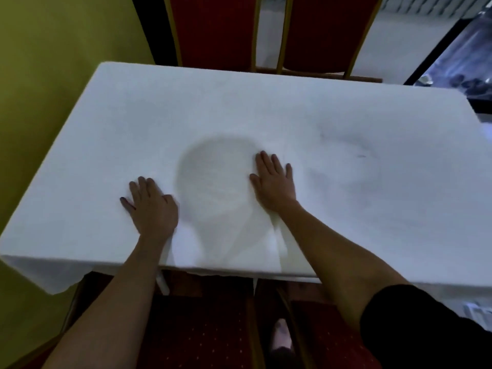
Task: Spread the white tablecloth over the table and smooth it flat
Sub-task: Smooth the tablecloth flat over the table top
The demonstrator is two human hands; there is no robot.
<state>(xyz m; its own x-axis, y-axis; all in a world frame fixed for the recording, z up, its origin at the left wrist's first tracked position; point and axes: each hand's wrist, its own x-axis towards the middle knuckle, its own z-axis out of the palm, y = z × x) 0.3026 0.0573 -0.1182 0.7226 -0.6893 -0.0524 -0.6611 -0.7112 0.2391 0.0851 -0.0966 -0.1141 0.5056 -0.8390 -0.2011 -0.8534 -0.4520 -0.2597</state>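
Note:
The white tablecloth point(266, 110) covers the whole table top and hangs over the near edge and the left corner. My left hand point(151, 206) lies palm down on the cloth near the front left, fingers spread. My right hand point(275, 179) also rests flat on the cloth, a little farther in and to the right. Neither hand grips any fabric. Between them falls the shadow of my head. Faint grey creases or marks show on the right half of the cloth.
Two red chairs with gold frames point(213, 33) point(324, 33) stand at the far side of the table. Two more red chair seats point(202, 336) sit below the near edge. A yellow-green wall point(53, 75) runs along the left. A dark glass case point(463, 65) is at the far right.

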